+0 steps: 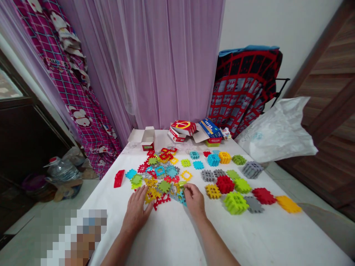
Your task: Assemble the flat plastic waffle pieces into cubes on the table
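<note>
A heap of notched plastic interlocking tiles (164,186) in red, yellow, green, blue and grey lies in front of me on the white-covered table (172,232). My left hand (136,210) rests at the heap's near left edge, fingers stretched and thumb apart, by a yellow tile (152,194). At the heap's right side, my right hand (195,201) has its fingers curled into a pinch on a lime-green interlocking tile (182,183), seen nearly edge-on. Below those fingertips a light-blue tile (181,198) shows partly.
Sorted by colour, stacks of tiles stand to the right, among them a lime-green stack (235,203) and a grey stack (252,169). Opened cartons (184,127) line the back. A red plastic piece (119,178) lies left. A white bag (279,129) hangs beyond the right edge.
</note>
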Motion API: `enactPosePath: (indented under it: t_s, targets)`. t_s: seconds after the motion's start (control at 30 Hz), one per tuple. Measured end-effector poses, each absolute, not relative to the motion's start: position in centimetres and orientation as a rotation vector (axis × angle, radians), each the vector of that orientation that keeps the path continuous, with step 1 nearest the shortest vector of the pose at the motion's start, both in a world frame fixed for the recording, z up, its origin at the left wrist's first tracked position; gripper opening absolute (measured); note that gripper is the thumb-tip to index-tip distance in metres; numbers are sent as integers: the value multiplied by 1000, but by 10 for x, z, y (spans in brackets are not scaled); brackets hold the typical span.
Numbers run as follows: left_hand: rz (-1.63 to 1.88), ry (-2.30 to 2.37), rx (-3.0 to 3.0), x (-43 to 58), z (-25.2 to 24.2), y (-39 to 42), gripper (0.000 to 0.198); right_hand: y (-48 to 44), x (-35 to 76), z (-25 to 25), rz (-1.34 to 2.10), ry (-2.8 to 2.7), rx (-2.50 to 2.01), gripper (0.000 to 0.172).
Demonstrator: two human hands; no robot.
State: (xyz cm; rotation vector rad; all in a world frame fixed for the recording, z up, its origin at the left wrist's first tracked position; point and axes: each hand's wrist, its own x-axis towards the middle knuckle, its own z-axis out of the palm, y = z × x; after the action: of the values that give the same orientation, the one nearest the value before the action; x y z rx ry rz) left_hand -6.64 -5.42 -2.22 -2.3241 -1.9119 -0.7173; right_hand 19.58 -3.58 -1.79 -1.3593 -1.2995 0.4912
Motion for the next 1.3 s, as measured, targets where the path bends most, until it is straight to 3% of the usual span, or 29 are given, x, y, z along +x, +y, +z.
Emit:
enactPosePath:
  t_s: [0.2,0.37,0.5,0.7,0.93,1.1,1.3]
  targets:
    - [-762,-1905,-2323,-68,-26,-53,62,-48,188,-2,333,-1562,-1324,14]
    - [-768,-1892,-2322,-67,-26,-53,60,-57,182,7,126,-1846,-1309,23]
    - [-750,-1897,-2336,-65,-23,-55,60,-57,180,5,56,-1877,-1319,20]
    - [-647,-1944,-2389,-63,-16,-58,66,-48,187,-4,58,-1684,-1286,11]
    - [-654,-1940,-2382,-62,-16,-57,64,-36,190,-12,64,-1324,-1345,19]
    - [-667,-1923,-2380,-61,-15,-57,64,-35,181,-3,77,-1614,-1247,20]
    - [-638,-1931,-2381,-61,-14,-56,64,-36,190,13,127,-1928,-1477,23]
